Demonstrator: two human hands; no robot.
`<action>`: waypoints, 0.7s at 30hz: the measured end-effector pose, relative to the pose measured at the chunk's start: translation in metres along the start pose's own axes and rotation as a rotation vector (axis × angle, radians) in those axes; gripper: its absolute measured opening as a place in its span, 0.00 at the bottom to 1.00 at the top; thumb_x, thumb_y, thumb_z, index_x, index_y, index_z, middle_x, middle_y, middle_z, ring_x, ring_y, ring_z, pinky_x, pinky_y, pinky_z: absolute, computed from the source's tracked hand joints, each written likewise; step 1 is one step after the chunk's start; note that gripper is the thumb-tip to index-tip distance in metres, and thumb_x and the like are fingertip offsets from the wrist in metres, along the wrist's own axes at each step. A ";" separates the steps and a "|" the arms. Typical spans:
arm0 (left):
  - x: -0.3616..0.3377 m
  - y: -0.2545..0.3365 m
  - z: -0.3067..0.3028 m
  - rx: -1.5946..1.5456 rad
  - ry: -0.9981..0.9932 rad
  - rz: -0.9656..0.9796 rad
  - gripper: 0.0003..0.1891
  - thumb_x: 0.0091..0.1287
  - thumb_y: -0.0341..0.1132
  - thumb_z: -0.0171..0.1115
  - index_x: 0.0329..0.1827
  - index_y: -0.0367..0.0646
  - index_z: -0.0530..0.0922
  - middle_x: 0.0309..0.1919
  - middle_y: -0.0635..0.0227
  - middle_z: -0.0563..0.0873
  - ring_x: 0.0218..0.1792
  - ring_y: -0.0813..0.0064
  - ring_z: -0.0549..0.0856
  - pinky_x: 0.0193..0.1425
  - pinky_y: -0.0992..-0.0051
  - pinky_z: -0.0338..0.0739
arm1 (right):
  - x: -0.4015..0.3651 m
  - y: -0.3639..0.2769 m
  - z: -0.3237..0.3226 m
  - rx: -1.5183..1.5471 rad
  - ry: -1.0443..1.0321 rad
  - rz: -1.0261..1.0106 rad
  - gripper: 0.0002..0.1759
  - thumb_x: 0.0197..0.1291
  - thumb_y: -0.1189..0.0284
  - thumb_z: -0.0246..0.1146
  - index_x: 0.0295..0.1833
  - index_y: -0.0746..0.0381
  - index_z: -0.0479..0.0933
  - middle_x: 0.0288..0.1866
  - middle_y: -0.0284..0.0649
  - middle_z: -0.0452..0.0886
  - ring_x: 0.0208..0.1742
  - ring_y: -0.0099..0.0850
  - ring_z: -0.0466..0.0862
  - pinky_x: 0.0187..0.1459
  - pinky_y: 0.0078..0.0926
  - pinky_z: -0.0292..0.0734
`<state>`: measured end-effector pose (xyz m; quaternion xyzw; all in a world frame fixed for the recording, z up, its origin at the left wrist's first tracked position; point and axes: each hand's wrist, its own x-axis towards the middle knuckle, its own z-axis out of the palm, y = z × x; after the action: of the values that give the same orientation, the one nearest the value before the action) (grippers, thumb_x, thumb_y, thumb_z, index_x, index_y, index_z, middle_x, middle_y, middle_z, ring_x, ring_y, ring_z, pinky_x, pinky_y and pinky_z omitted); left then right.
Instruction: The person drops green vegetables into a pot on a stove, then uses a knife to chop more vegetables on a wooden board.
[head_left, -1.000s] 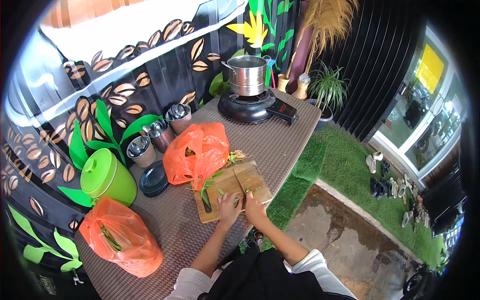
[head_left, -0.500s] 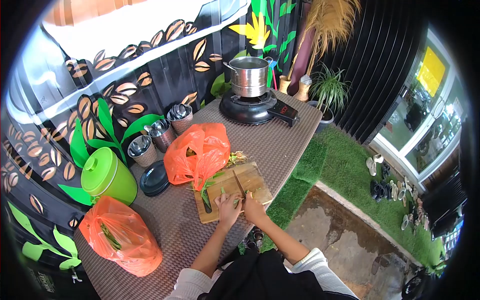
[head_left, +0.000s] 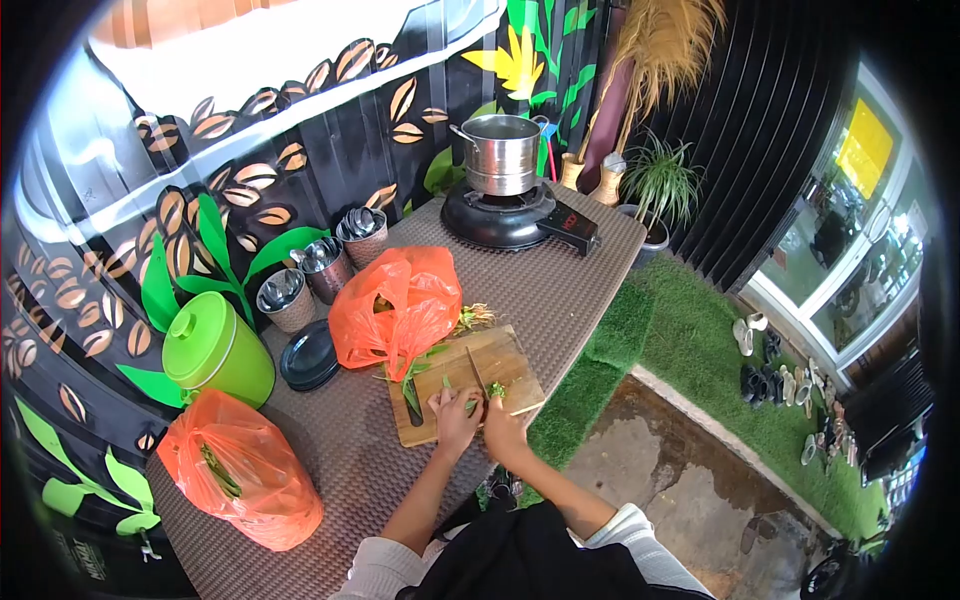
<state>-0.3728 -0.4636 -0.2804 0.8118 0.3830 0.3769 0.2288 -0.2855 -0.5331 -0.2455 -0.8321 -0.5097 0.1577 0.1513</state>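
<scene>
My right hand is closed around the handle of a knife, whose blade points away from me over a wooden cutting board. Beside it, my left hand presses green stalks against the board, its fingers curled. Small chopped green pieces lie just right of the blade. Long green leaves stick out at the board's left edge, by an orange plastic bag. Pale stalk ends lie behind the board. My right hand hides the knife's handle.
A second orange bag with greens stands at left, near a lidded green container. Dark plates and cups of cutlery line the wall side. A steel pot sits on a black stove at the table's far end.
The right hand and knife have shifted slightly toward me and left. More of the chopped green pieces shows beside the blade. My left hand has barely moved.
</scene>
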 end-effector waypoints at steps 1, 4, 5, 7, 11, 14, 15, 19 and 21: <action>0.000 0.000 0.000 -0.002 -0.001 -0.001 0.09 0.56 0.33 0.69 0.40 0.49 0.82 0.34 0.77 0.86 0.43 0.73 0.76 0.58 0.65 0.57 | -0.003 -0.003 0.000 -0.016 0.000 0.062 0.15 0.63 0.71 0.56 0.50 0.66 0.63 0.34 0.57 0.83 0.38 0.53 0.86 0.38 0.46 0.83; -0.001 0.001 -0.001 0.017 0.019 0.021 0.09 0.56 0.33 0.69 0.39 0.49 0.82 0.34 0.77 0.86 0.42 0.73 0.75 0.58 0.65 0.57 | 0.010 0.005 0.005 0.046 0.053 0.007 0.13 0.63 0.72 0.53 0.49 0.66 0.63 0.31 0.58 0.83 0.35 0.55 0.86 0.34 0.48 0.82; -0.001 0.002 -0.002 0.017 0.037 -0.005 0.08 0.56 0.33 0.69 0.39 0.49 0.83 0.34 0.77 0.87 0.42 0.73 0.75 0.58 0.65 0.58 | 0.011 0.010 0.006 0.049 0.056 0.011 0.13 0.63 0.72 0.53 0.49 0.66 0.63 0.31 0.58 0.83 0.35 0.55 0.86 0.34 0.48 0.82; 0.000 0.002 -0.002 0.018 0.058 -0.029 0.08 0.56 0.33 0.69 0.38 0.49 0.83 0.33 0.78 0.87 0.42 0.73 0.75 0.57 0.66 0.58 | 0.011 0.014 0.001 0.033 0.058 -0.077 0.10 0.64 0.73 0.50 0.48 0.66 0.63 0.30 0.57 0.83 0.34 0.54 0.86 0.34 0.48 0.82; 0.000 -0.009 0.006 -0.028 0.082 -0.055 0.06 0.55 0.35 0.71 0.36 0.49 0.85 0.33 0.79 0.88 0.42 0.74 0.75 0.57 0.67 0.57 | -0.001 0.015 0.006 0.004 0.029 -0.007 0.11 0.65 0.73 0.49 0.49 0.66 0.63 0.30 0.57 0.83 0.34 0.54 0.86 0.34 0.48 0.82; 0.001 -0.013 0.007 -0.042 0.065 -0.052 0.07 0.55 0.36 0.72 0.35 0.50 0.85 0.33 0.79 0.88 0.42 0.74 0.75 0.57 0.67 0.56 | -0.004 0.018 0.000 0.009 -0.032 0.075 0.11 0.64 0.73 0.49 0.50 0.65 0.63 0.35 0.59 0.84 0.38 0.53 0.86 0.38 0.46 0.83; 0.000 -0.012 0.007 -0.037 0.061 -0.048 0.07 0.55 0.37 0.72 0.36 0.50 0.85 0.34 0.79 0.88 0.42 0.75 0.75 0.57 0.67 0.56 | -0.002 0.021 0.001 0.004 -0.009 0.070 0.12 0.64 0.73 0.50 0.51 0.66 0.62 0.34 0.58 0.83 0.37 0.53 0.86 0.37 0.47 0.82; 0.002 -0.006 0.008 -0.026 0.049 -0.025 0.07 0.55 0.37 0.72 0.35 0.50 0.85 0.33 0.80 0.88 0.42 0.75 0.75 0.57 0.67 0.56 | -0.001 0.027 0.000 -0.037 0.011 0.020 0.13 0.67 0.69 0.49 0.51 0.66 0.61 0.33 0.60 0.83 0.36 0.55 0.85 0.37 0.50 0.81; 0.003 -0.006 0.011 -0.012 0.026 -0.026 0.08 0.54 0.37 0.73 0.35 0.49 0.85 0.33 0.77 0.87 0.42 0.73 0.75 0.57 0.66 0.57 | -0.005 0.025 -0.008 0.020 -0.015 0.027 0.14 0.68 0.67 0.49 0.51 0.67 0.61 0.33 0.60 0.82 0.37 0.56 0.85 0.37 0.51 0.81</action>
<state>-0.3657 -0.4589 -0.2895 0.8004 0.3943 0.3866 0.2335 -0.2641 -0.5487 -0.2480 -0.8361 -0.4981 0.1712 0.1537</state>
